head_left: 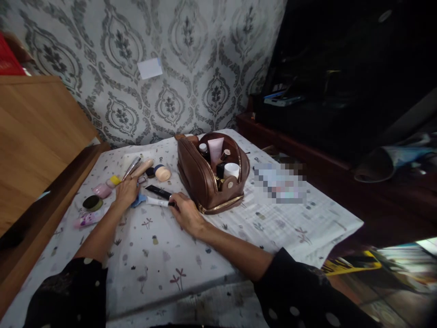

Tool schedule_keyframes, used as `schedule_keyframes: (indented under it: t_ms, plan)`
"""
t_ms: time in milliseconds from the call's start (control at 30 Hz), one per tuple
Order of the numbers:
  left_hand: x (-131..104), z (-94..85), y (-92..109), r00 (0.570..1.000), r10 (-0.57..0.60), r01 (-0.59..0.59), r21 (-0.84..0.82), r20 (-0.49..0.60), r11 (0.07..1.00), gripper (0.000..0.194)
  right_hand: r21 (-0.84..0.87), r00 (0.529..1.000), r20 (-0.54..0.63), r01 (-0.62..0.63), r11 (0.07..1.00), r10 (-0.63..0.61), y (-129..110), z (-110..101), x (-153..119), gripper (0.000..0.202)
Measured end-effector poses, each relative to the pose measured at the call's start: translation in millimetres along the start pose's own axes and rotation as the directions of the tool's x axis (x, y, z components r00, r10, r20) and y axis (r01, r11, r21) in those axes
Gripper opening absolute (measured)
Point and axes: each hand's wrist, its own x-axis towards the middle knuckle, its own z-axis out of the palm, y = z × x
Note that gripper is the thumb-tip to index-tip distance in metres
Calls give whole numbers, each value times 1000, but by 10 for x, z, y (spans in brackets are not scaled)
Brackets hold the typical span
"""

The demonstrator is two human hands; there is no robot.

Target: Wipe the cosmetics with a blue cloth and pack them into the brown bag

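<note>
My left hand [127, 191] rests among cosmetics on the table's left side; its fingers blend with slim silver sticks [132, 166] and a beige, rounded stick-like shape [145, 166], so its grip is unclear. Beside it are a blue piece [139, 199] and a round beige-and-dark container [162, 172]. My right hand [187, 213] is closed on the black-ended tip of a white tube [156, 201], which lies low over the cloth. A flat black case [158, 191] lies just behind that tube, close to my right fingers. The brown cosmetic bag [195, 175] stands unzipped beyond my right hand.
Inside the bag are a pink tube [215, 150], a white jar [231, 170] and small bottles. Pink, yellow and green items [93, 203] lie far left. A pixelated flat object [282, 183] lies right. A wooden panel [37, 136] borders the left; the wall [191, 68] stands behind.
</note>
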Motion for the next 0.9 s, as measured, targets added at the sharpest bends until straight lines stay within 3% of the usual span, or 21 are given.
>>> schedule_keyframes:
  t_ms: [267,367,433,533,633,767,900]
  plan:
    - [-100,-138,41,998,55,-53,125,-16,991,37,-81,997,43,-58,995,61,-47,-26,14,14]
    - [-162,-175,17,988,66,-69,-16,-141,997,35,-57,998,33,-46,997,48,-28,-17,15,12]
    - [-231,-233,21,978,51,-103,-258,-201,961,34,-12,1000,6,-29,1000,29,-26,-19,9,14]
    - [-417,-362,106,990,94,-138,-633,-102,762,39,124,999,-37,-8,992,13,-56,-44,-8,29]
    - [-691,-441,291,964,255,-110,-763,73,636,38,292,999,-18,39,956,-35,-94,-77,-24,43]
    - [-1000,-366,540,926,350,-107,-790,142,604,34,397,996,11,77,914,-89,-82,-65,-11,23]
    - [-1097,-270,548,926,351,-140,-735,141,664,43,480,999,32,-8,877,-9,-33,-19,24,17]
